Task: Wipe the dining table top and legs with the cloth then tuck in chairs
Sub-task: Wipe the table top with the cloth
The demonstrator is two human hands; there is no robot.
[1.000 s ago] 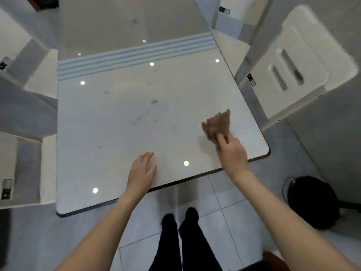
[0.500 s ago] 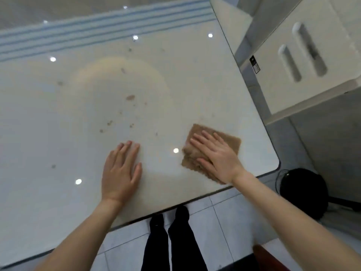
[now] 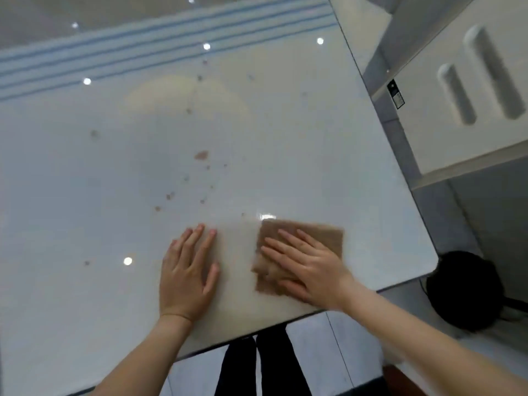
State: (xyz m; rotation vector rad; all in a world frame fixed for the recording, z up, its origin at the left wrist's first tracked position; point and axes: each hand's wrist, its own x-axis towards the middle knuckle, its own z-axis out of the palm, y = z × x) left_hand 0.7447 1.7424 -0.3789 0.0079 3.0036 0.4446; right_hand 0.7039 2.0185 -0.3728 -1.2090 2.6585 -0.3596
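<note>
White glossy table (image 3: 71, 181) fills the left and centre of the head view, with ceiling lights reflected in it as bright dots. Left hand (image 3: 185, 272) lies palm down on the top near the front edge, fingers straight and close together, holding nothing. Brown spots (image 3: 201, 155) are scattered over the surface beyond the left hand, towards the table's middle, apart from both hands. Brown cloth (image 3: 328, 234) lies spread flat on the top just right of the left hand, near the front right corner. Right hand (image 3: 308, 270) presses on the cloth with fingers straight and slightly splayed; it does not grip the cloth, whose far and right edges show past the fingers. Below the front edge, between the two forearms, the person's dark trousers (image 3: 257, 367) stand on a tiled floor. White chair (image 3: 428, 138) with two slots in its back stands just beside the table's right edge. Black object (image 3: 463, 290), too blurred to identify, sits on the floor by the right corner.
</note>
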